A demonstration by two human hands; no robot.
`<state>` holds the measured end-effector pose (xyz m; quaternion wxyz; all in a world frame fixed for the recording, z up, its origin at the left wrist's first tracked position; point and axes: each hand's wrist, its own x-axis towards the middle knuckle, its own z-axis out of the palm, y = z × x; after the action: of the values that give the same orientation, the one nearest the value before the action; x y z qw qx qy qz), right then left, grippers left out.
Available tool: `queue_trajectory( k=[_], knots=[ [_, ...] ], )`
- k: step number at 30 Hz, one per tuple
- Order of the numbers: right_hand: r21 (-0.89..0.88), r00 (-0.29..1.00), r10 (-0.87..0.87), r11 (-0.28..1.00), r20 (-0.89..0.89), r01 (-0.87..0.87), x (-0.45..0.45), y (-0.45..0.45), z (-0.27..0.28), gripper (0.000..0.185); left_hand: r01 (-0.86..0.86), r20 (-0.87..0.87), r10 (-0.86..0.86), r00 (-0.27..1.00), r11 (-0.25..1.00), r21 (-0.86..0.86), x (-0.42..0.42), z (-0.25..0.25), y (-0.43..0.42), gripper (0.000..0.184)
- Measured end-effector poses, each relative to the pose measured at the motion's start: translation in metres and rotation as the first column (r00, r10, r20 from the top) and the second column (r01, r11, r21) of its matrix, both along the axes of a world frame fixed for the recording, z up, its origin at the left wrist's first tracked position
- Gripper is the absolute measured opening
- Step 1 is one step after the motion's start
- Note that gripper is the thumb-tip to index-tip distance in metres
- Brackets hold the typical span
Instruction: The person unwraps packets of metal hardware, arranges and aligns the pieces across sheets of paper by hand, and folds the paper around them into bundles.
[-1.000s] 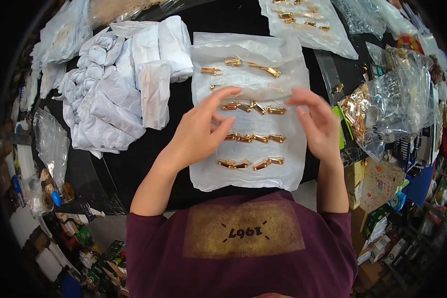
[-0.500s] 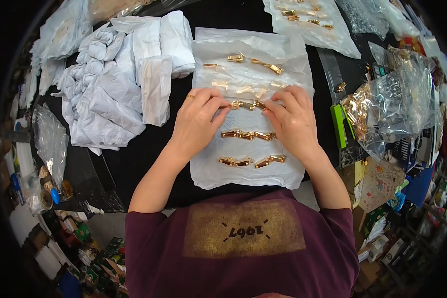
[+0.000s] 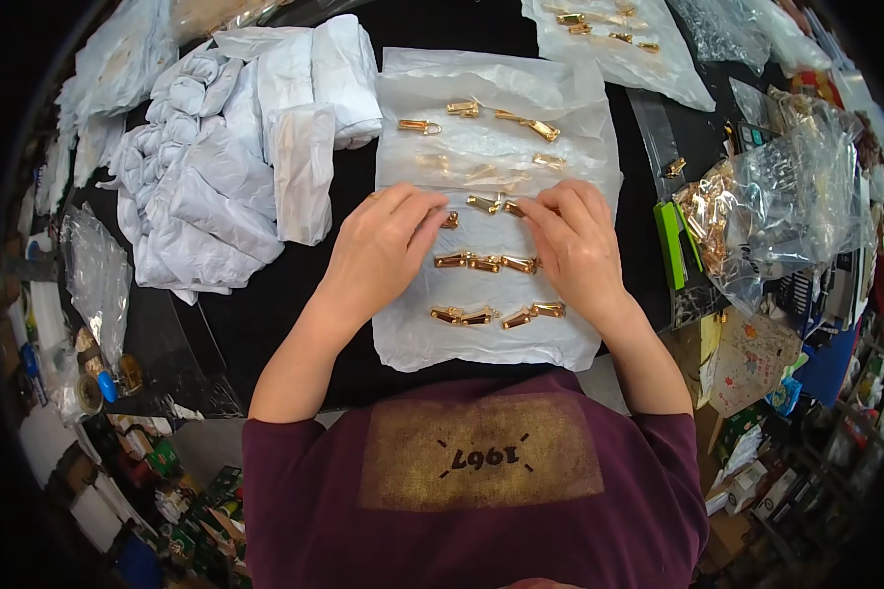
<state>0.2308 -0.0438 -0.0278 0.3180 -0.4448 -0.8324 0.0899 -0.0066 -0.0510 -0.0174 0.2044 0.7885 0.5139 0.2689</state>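
Observation:
White tissue paper (image 3: 481, 344) lies on the black surface, with gold-coloured metal pieces in rows. My left hand (image 3: 388, 240) is at the sheet's left side, its finger and thumb closed on a small gold piece (image 3: 451, 220) that shows only in part. On the other side, my right hand (image 3: 575, 236) pinches the end of another gold piece (image 3: 512, 207). Between the hands rests a gold piece (image 3: 482, 204). Nearer my body are two rows, the upper (image 3: 485, 263) and the lower (image 3: 476, 317). Beyond my hands, a paper fold partly covers some pieces.
White wrapped bundles (image 3: 201, 196) are heaped at the left. A second sheet with gold pieces (image 3: 678, 83) lies at the upper right. Further right are a green object (image 3: 670, 245), a clear bag (image 3: 796, 206) and gold parts (image 3: 707, 211).
My hands have come down to the row from above the sheet. Since the middle frame, my left hand has moved slightly left and down, and the piece at its fingertips now sits apart from its neighbour.

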Motion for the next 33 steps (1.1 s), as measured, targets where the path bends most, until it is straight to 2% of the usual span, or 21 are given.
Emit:
queue_trajectory(
  k=[3, 10, 16, 20, 23, 28, 33],
  knots=[
    [-0.001, 0.999, 0.037, 0.999, -0.002, -0.037, 0.003, 0.0, -0.006, 0.019, 0.023, -0.042, -0.022, 0.999, 0.999, 0.028, 0.001, 0.0, 0.004, 0.013],
    [-0.001, 0.997, 0.079, 0.997, -0.019, -0.079, 0.006, -0.006, -0.009, 0.022, 0.021, 0.005, -0.022, 1.0, 0.989, 0.146, 0.022, -0.005, 0.012, 0.011],
    [-0.09, 0.99, 0.141, 0.986, -0.021, -0.142, 0.014, -0.012, 0.003, 0.025, 0.042, -0.008, -0.041, 0.999, 0.994, 0.099, 0.028, -0.009, 0.014, 0.01],
    [-0.105, 0.999, 0.019, 0.994, -0.05, -0.025, 0.023, -0.012, 0.006, 0.025, 0.064, 0.002, -0.064, 0.998, 0.997, 0.046, 0.032, -0.009, 0.008, 0.01],
    [-0.2, 0.992, -0.126, 0.971, 0.03, 0.129, 0.033, -0.007, 0.001, 0.025, 0.076, -0.003, -0.076, 0.997, 0.996, 0.041, 0.033, -0.009, 0.006, 0.011],
    [-0.207, 0.99, -0.142, 0.969, -0.01, 0.137, 0.035, -0.008, -0.003, 0.024, 0.075, 0.072, -0.073, 0.995, 0.997, -0.024, 0.03, -0.011, 0.004, 0.01],
    [-0.119, 0.996, -0.077, 0.99, -0.051, 0.071, 0.037, -0.011, -0.007, 0.023, 0.092, 0.08, -0.089, 0.993, 0.995, -0.044, 0.027, -0.013, 0.003, 0.011]
  ],
)
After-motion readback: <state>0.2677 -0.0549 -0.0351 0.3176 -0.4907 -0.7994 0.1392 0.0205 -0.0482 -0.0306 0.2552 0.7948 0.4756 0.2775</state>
